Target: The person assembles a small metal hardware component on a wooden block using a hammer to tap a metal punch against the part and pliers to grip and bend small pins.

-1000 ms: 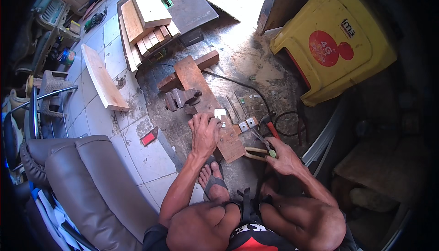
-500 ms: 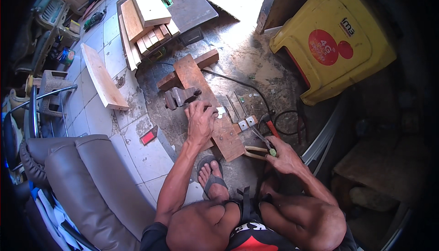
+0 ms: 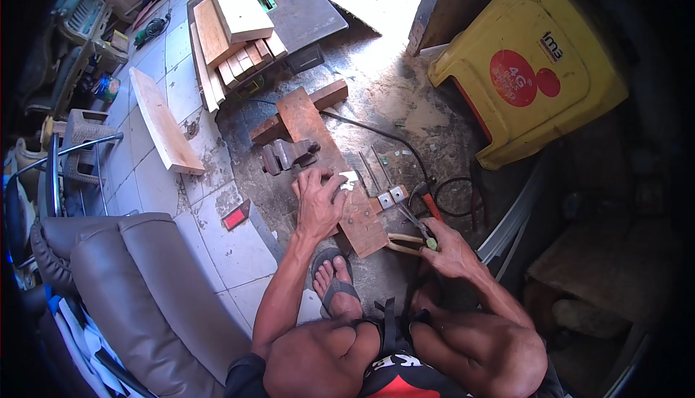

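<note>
My left hand [image 3: 317, 199] is over a narrow wooden plank [image 3: 368, 233], with its thumb and forefinger pinched at the edge of a small white piece [image 3: 349, 180]. Just beyond the fingers, a small metal vise [image 3: 289, 155] sits at the plank's side. My right hand [image 3: 452, 252] is closed around a slim metal tool with a green grip [image 3: 431, 243], its metal end pointing toward the plank. Tan curved handles [image 3: 404, 243] lie between that hand and the plank's near end. Two small metal plates with holes [image 3: 391, 197] and thin rods [image 3: 373, 168] are right of the plank.
A red-handled tool [image 3: 431, 205] and a black cable [image 3: 384, 131] lie on the floor. Stacked boards [image 3: 235, 18] rest on a low table at the far left. A yellow plastic stool [image 3: 536, 72] is at right, a brown cushioned seat [image 3: 145, 289] at left.
My left hand has shifted slightly, its fingers turning so that more of the white piece shows. The right hand and its tool stay nearly still.
</note>
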A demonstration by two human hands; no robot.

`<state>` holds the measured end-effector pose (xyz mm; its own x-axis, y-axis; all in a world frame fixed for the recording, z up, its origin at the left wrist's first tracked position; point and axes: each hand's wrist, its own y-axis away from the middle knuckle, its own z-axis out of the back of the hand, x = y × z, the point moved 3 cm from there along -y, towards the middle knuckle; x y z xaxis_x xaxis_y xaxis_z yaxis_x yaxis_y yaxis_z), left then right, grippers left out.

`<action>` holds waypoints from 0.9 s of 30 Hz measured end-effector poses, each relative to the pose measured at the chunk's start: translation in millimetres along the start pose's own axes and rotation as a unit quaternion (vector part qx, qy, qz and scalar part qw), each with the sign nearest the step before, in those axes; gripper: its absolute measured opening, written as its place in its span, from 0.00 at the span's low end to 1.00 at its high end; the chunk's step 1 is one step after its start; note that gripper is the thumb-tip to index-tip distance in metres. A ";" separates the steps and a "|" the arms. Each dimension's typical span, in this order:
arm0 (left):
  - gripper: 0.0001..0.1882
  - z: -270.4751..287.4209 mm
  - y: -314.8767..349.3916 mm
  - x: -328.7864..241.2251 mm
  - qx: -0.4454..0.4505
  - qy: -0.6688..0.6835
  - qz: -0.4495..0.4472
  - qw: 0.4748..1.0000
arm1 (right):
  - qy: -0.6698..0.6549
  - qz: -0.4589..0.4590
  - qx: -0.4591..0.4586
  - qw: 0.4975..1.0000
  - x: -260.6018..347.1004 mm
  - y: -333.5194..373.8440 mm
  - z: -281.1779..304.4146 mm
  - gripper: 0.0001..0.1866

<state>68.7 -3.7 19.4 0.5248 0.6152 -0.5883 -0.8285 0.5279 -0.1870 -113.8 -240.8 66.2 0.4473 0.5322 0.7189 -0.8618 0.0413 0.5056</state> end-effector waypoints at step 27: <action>0.16 -4.7 -2.3 -3.6 -0.047 -0.016 0.016 0.999 | 0.004 -0.006 0.011 1.000 -1.9 -1.2 -1.8 0.30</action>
<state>67.8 -9.8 18.2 0.5025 0.6501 -0.5699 -0.8588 0.4514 -0.2423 -114.0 -240.4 63.3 0.4549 0.5381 0.7096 -0.8514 0.0291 0.5236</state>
